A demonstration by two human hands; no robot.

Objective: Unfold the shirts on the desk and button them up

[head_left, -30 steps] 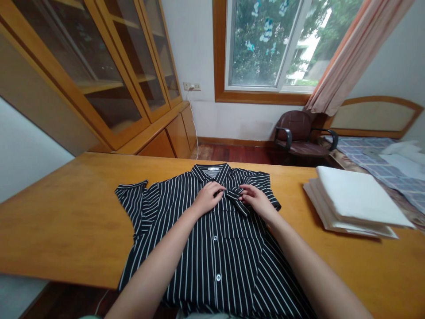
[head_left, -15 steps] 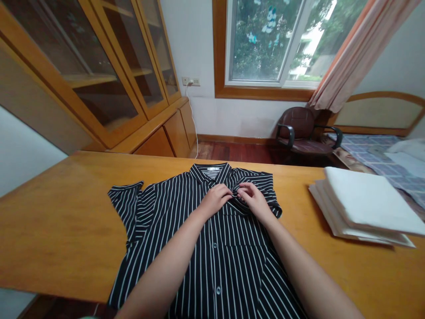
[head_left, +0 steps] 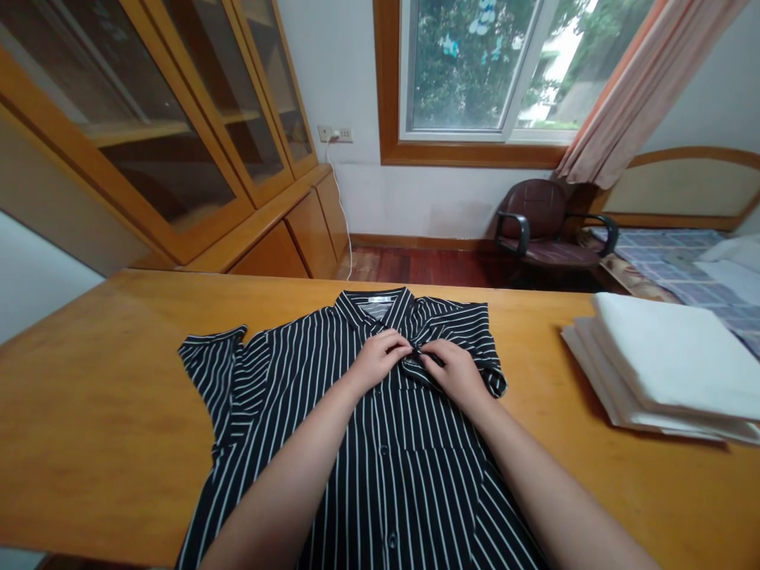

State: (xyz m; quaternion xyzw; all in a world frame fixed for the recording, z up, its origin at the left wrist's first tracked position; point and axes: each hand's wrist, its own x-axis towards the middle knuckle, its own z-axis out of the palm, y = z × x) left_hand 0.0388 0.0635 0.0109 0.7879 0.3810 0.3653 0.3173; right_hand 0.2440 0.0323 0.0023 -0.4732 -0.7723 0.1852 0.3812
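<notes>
A black short-sleeved shirt [head_left: 297,380] with white stripes lies front up, its collar toward the far edge. Buttons run down its middle, and the lower ones show. My left hand [head_left: 380,356] pinches the front placket a little below the collar. Close beside it, my right hand [head_left: 454,368] has its fingertips closed on bunched cloth of the same shirt. The fingertips of both hands nearly meet, and a button between them cannot be made out. The sleeve on the right is rumpled; the left one is spread outward with its cuff turned.
The shirt rests on a wooden table [head_left: 107,412]. A stack of folded white sheets [head_left: 670,364] stands on its right side. Beyond the far edge are a glass-door cabinet [head_left: 243,198], a brown armchair [head_left: 537,222] and a bed [head_left: 682,249].
My right hand has lowered slightly, and its fingers have closed on the cloth near my left fingertips. The head view has shifted a little. The shirt stays in place.
</notes>
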